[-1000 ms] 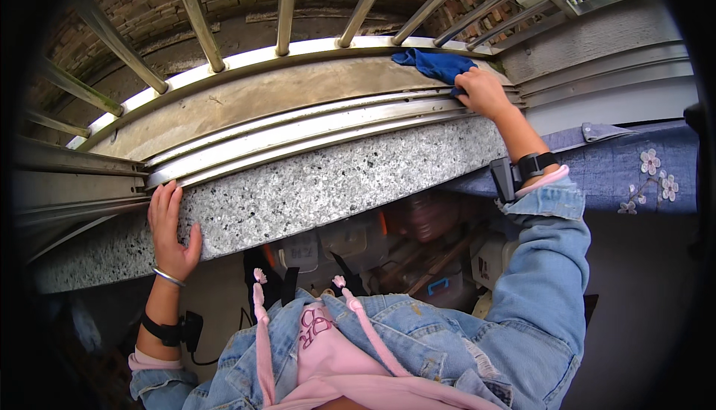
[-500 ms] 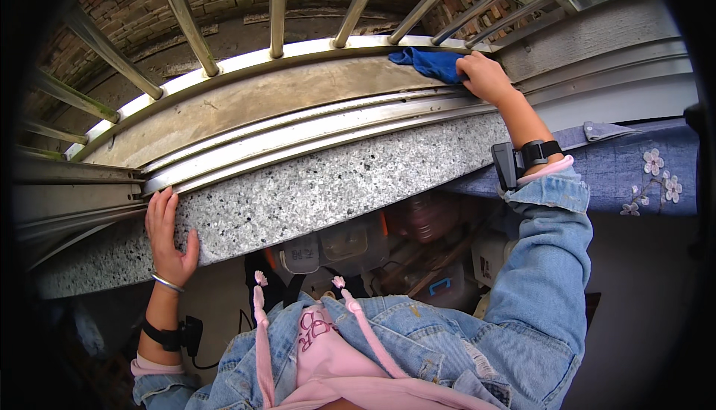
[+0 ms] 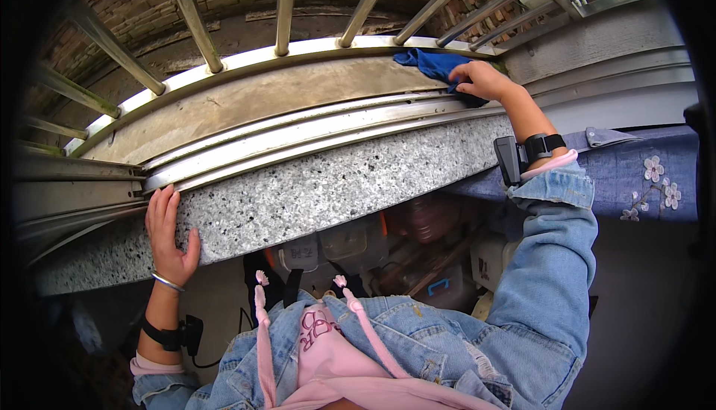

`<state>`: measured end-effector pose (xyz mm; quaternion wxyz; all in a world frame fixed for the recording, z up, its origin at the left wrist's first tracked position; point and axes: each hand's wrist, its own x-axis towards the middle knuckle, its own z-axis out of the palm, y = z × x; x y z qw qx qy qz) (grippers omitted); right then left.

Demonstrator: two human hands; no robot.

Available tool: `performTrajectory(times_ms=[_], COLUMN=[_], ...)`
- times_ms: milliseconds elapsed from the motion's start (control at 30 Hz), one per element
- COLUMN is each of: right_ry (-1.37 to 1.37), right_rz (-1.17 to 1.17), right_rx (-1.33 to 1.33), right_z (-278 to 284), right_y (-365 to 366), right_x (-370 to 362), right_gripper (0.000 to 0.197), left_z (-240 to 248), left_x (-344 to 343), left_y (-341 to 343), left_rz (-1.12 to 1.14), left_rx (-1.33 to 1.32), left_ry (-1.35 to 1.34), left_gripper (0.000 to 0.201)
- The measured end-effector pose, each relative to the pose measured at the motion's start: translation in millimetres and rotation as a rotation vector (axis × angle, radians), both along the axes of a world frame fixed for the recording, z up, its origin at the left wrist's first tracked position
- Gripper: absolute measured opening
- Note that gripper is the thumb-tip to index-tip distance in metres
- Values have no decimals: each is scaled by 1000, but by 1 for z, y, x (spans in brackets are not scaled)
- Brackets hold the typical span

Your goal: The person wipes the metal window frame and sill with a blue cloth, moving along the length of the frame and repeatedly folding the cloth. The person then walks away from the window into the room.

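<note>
Left hand [image 3: 171,246]: at left of the frame, palm down and fingers extended on the speckled granite windowsill [image 3: 313,193], fingertips at the metal window track [image 3: 298,132]; we see nothing grasped.
Blue cloth [image 3: 431,64]: upper right of the frame, its long axis slanting from upper left to lower right, ending under the right hand [image 3: 483,82].
Right hand: far nearer, its grip touching the cloth's lower-right end, most fabric lying leftward; fingers curve over, but we cannot tell whether they clench.
</note>
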<state>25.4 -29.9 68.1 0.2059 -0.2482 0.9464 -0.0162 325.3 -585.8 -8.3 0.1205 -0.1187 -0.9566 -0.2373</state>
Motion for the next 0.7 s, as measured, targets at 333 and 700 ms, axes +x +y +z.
performTrajectory(times_ms=[333,700], right_ry=[294,-49], right_rz=[8,50], right_rx=[499,439], right_z=[-16,12], right_y=[-20,-1], right_x=[-3,6], right_gripper=[8,25], left_z=[-2,-1], left_x=[0,0], left_y=[-1,0], left_rz=[2,-5], left_rx=[-7,0], left_ry=[0,14], left_gripper=[62,61])
